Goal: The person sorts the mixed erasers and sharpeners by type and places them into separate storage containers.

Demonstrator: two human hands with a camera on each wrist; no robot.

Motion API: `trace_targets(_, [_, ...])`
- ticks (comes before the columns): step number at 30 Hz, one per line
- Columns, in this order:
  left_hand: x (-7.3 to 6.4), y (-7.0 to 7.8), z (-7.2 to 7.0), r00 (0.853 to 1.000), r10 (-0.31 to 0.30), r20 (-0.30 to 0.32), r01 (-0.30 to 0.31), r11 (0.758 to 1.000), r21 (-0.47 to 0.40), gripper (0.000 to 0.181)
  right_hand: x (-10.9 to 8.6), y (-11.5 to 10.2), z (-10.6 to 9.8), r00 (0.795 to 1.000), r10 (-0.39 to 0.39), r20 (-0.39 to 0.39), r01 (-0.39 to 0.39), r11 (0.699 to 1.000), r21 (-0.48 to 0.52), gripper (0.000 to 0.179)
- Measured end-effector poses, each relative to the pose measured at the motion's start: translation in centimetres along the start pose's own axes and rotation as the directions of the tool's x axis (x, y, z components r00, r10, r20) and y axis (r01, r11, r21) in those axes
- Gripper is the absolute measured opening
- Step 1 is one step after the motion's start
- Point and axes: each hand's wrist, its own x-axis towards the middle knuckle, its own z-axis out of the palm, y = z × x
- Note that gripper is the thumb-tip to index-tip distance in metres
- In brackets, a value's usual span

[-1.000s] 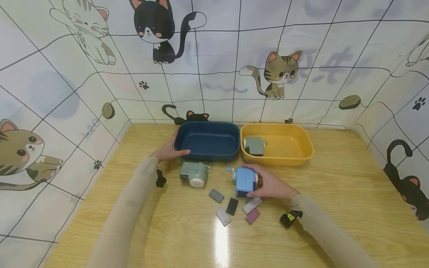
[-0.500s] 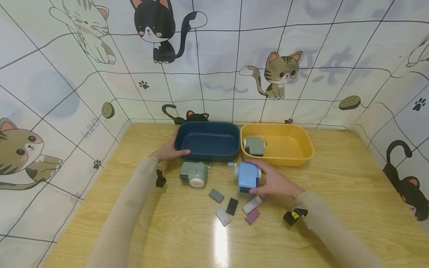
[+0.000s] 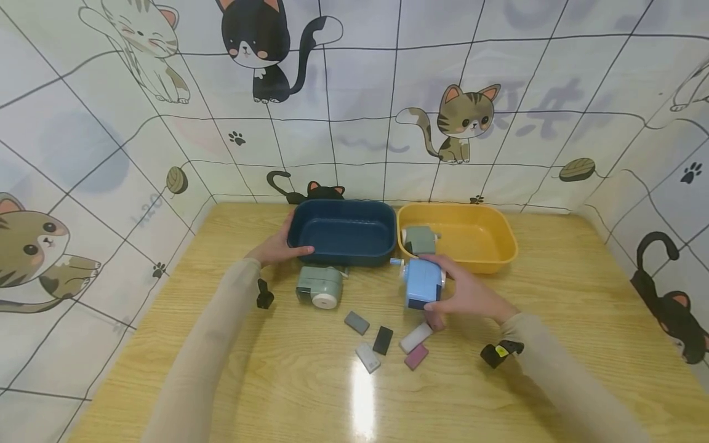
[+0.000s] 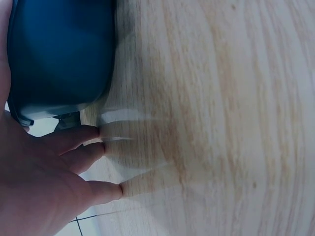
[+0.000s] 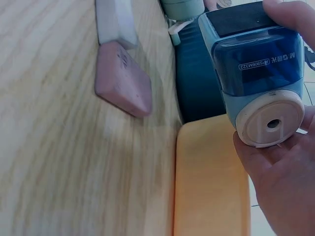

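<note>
My right hand holds a blue crank pencil sharpener, lifted off the table in front of the yellow bin. In the right wrist view the sharpener's pale round face with its hole and dark clear drawer show; thumb and fingers grip opposite sides. At the dark blue bin's left end is my left hand, its thumb along the front wall. In the left wrist view its straight fingers touch the tabletop. A grey-green pencil sharpener stands before the blue bin.
The yellow bin, right beside the blue one, contains another green sharpener. Several erasers lie in front: grey, black, white, another white, pink, and a dusty-pink one. A patterned wall rises behind.
My right hand has carried the blue sharpener up and to the right, toward the yellow bin, uncovering the dusty-pink eraser. The left hand has stayed at the blue bin.
</note>
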Motion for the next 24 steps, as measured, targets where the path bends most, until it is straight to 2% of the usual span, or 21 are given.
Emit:
trace_targets(10, [0.1,0.0,-0.1,1.000,-0.005,0.002,0.005,1.000,0.003,0.117,0.2,0.0,-1.6,1.000,-0.019,-0.017,0.019,1.000,-0.024,0.091])
trace_targets(17, [0.2,-0.2,0.0,1.000,-0.007,0.003,0.007,0.999,-0.037,0.117,0.5,-0.1,-2.5,1.000,-0.014,-0.024,0.013,0.999,-0.047,0.091])
trace_targets(24, [0.2,-0.1,0.0,1.000,0.001,0.005,-0.001,0.999,-0.036,0.116,0.6,-0.1,-3.2,0.999,-0.028,-0.046,0.025,0.997,-0.075,0.092])
